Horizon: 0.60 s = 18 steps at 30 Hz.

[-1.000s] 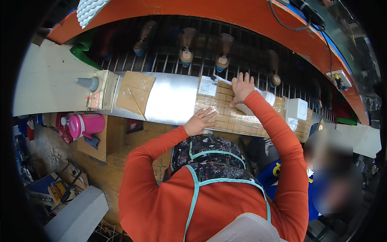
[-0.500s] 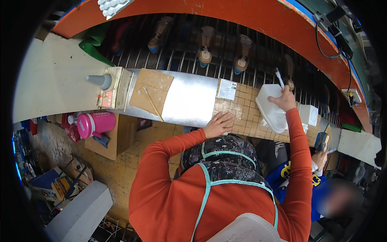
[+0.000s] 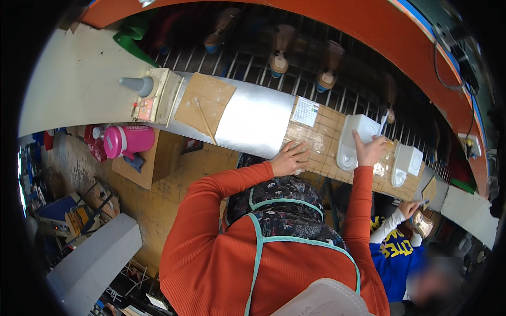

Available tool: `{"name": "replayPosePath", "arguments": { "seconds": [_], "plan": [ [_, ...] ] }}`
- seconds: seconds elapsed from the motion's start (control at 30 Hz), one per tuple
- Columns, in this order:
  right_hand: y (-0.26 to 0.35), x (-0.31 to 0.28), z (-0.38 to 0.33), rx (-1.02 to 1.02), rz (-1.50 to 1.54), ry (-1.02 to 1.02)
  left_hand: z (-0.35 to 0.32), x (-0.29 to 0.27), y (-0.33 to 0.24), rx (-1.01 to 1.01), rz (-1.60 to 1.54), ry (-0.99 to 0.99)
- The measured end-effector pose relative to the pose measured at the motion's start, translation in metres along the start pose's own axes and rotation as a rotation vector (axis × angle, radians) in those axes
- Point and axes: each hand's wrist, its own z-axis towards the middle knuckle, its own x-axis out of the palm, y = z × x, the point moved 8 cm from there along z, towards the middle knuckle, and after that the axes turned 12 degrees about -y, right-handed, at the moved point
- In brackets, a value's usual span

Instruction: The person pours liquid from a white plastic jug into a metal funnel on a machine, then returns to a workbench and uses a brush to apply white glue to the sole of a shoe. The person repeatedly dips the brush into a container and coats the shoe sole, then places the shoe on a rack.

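One white container (image 3: 346, 152) stands on the right part of the tabletop (image 3: 324, 141), where the surface is brown and marked with a grid of lines. The right hand (image 3: 370, 151) is at the container's right side, half curled, with the thumb apart from the fingers; a slim white stick (image 3: 383, 120) rises by the fingertips, and I cannot tell whether it is gripped. The left hand (image 3: 290, 159) lies palm down at the near edge, fingers extended and slightly spread, holding nothing that shows.

A second white container (image 3: 403, 164) stands farther right, apart from the first. To the left of the first, near the far edge, lies a printed white sheet (image 3: 305, 111). Farther left come a shiny metal plate (image 3: 258, 113) and a brown board (image 3: 203, 97) with a thin wooden stick (image 3: 204, 121) across it, then a pale box (image 3: 165, 95) with a grey cone (image 3: 138, 85). Beyond the far edge, shoes (image 3: 279, 64) sit over metal rods. At the right, a co-worker in a blue top (image 3: 392, 258) handles a shoe.
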Motion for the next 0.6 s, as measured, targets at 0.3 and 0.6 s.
{"name": "replayPosePath", "arguments": {
  "seconds": [0.3,0.6],
  "plan": [
    [0.286,0.038,-0.009,-0.374,0.813,0.204,0.018,-0.108,0.067,-0.458,-0.429,-0.138],
    [0.587,0.229,-0.043,-0.707,0.549,0.423,-0.081,-0.276,0.151,-0.690,-0.496,-0.413]
  ]
}}
